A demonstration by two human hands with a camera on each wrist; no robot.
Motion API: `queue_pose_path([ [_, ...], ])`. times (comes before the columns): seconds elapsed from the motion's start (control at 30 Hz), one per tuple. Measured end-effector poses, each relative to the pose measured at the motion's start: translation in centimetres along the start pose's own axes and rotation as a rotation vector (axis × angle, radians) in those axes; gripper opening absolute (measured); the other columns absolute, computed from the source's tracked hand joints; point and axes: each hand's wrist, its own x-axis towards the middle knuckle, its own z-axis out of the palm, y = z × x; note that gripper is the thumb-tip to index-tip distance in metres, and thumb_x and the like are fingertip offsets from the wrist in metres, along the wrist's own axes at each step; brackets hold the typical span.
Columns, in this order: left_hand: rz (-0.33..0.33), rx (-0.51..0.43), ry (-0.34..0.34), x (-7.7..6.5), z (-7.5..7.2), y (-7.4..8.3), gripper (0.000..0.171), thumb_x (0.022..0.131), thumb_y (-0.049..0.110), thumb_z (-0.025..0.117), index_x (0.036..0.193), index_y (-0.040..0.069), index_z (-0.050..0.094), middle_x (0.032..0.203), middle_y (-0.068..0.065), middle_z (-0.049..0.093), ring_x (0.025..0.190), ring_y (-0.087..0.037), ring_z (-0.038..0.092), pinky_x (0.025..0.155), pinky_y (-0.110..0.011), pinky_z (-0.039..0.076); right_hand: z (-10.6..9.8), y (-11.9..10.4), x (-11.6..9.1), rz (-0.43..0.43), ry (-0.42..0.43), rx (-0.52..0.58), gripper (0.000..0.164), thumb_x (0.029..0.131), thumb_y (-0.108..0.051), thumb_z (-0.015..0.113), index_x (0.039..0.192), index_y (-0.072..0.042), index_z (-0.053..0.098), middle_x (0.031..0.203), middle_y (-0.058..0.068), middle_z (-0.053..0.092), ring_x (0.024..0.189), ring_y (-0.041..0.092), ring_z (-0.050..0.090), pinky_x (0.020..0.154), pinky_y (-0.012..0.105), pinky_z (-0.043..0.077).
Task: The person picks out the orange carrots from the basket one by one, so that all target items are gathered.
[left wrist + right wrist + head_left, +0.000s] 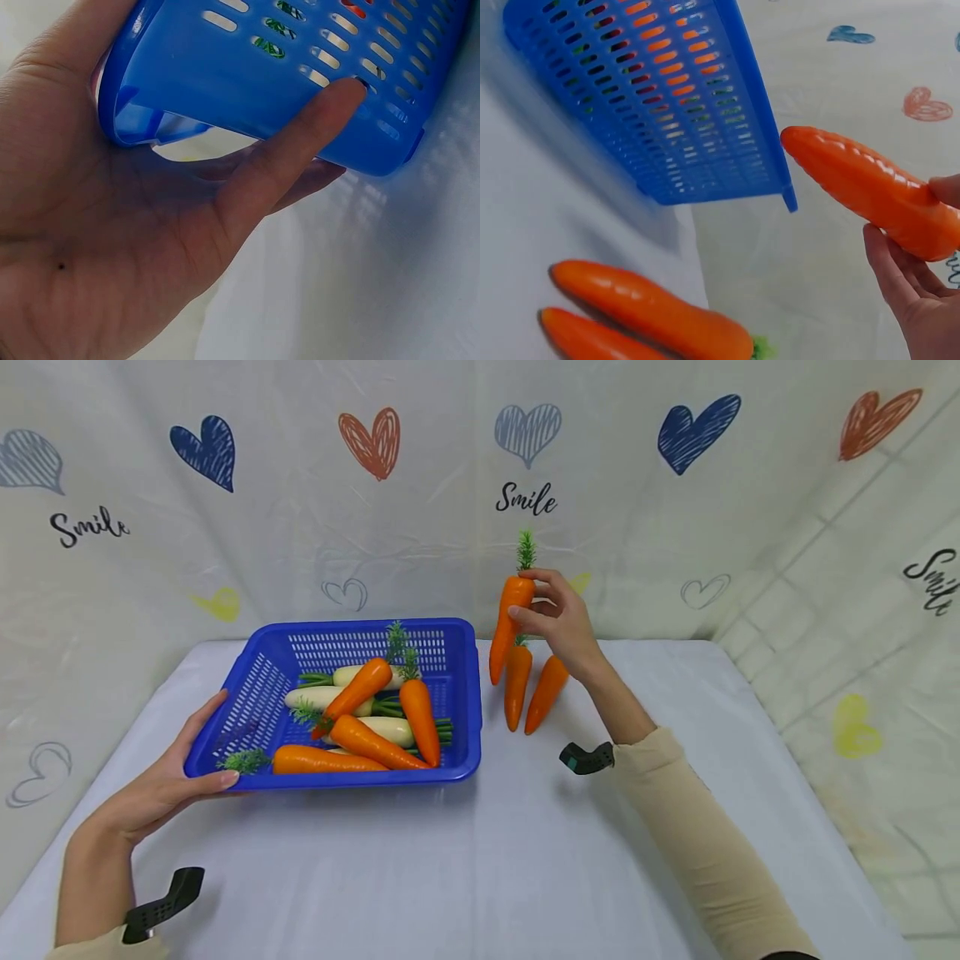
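Observation:
My right hand (557,617) pinches an orange carrot (512,622) near its top, between thumb and fingers. This carrot hangs upright above the table, just right of the blue plastic basket (360,783), its green leaves up. In the right wrist view the held carrot (870,187) points its tip at the basket rim. My left hand (161,781) grips the basket at its left end, thumb on the rim and fingers along the outer wall (202,82). Inside lie several orange carrots (420,720) over several white radishes (315,697).
Two more carrots lie on the white-covered table right of the basket, one (517,689) beside the other (547,695). A pale curtain (450,543) printed with hearts stands behind the table. Black wrist devices (587,758) stick out from both sleeves.

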Motion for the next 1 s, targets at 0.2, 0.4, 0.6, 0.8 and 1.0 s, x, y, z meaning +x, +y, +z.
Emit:
queue_pose_path([
  [0.2, 0.0, 0.004, 0.001, 0.2, 0.1, 0.1, 0.104, 0.101, 0.023, 0.064, 0.155, 0.064, -0.015, 0.167, -0.03, -0.006, 0.137, -0.052, 0.029, 0.088, -0.025, 0.056, -1.8, 0.7, -0.9, 0.032, 0.016, 0.022, 0.049, 0.097, -0.018, 0.073, 0.144, -0.019, 0.056, 0.125, 0.008, 0.062, 0.099, 0.019, 0.072, 0.08, 0.029, 0.065],
  [0.4, 0.003, 0.009, -0.001, 0.4, 0.3, 0.3, 0.104, 0.101, 0.023, 0.064, 0.155, 0.063, -0.015, 0.167, -0.03, -0.006, 0.138, -0.053, 0.03, 0.088, -0.024, 0.056, -3.1, 1.4, -1.6, 0.058, 0.025, -0.003, 0.048, 0.099, -0.018, 0.071, 0.144, -0.021, 0.056, 0.128, 0.009, 0.061, 0.101, 0.018, 0.071, 0.081, 0.028, 0.065],
  [0.6, 0.001, 0.012, -0.001, 0.4, 0.2, 0.3, 0.104, 0.101, 0.024, 0.064, 0.155, 0.063, -0.015, 0.167, -0.03, -0.008, 0.137, -0.054, 0.03, 0.087, -0.023, 0.056, -4.3, 1.9, -2.3, 0.077, 0.031, -0.037, 0.054, 0.099, -0.02, 0.071, 0.149, -0.015, 0.052, 0.129, 0.009, 0.06, 0.104, 0.016, 0.07, 0.083, 0.029, 0.064],
  [0.8, 0.006, 0.015, -0.003, 0.3, 0.0, 0.2, 0.104, 0.101, 0.024, 0.063, 0.156, 0.063, -0.016, 0.168, -0.03, -0.01, 0.138, -0.054, 0.028, 0.085, -0.02, 0.055, -5.2, 2.5, -2.9, 0.102, 0.047, -0.054, 0.055, 0.099, -0.022, 0.071, 0.15, -0.015, 0.05, 0.128, 0.007, 0.06, 0.105, 0.015, 0.07, 0.085, 0.03, 0.064],
  [1.0, 0.004, 0.013, -0.001, 0.1, 0.0, -0.1, 0.104, 0.101, 0.023, 0.063, 0.155, 0.063, -0.016, 0.168, -0.03, -0.01, 0.138, -0.054, 0.028, 0.085, -0.019, 0.055, -5.9, 3.1, -3.6, 0.124, 0.055, -0.061, 0.054, 0.1, -0.022, 0.07, 0.15, -0.016, 0.05, 0.13, 0.007, 0.059, 0.106, 0.011, 0.07, 0.083, 0.025, 0.063],
])
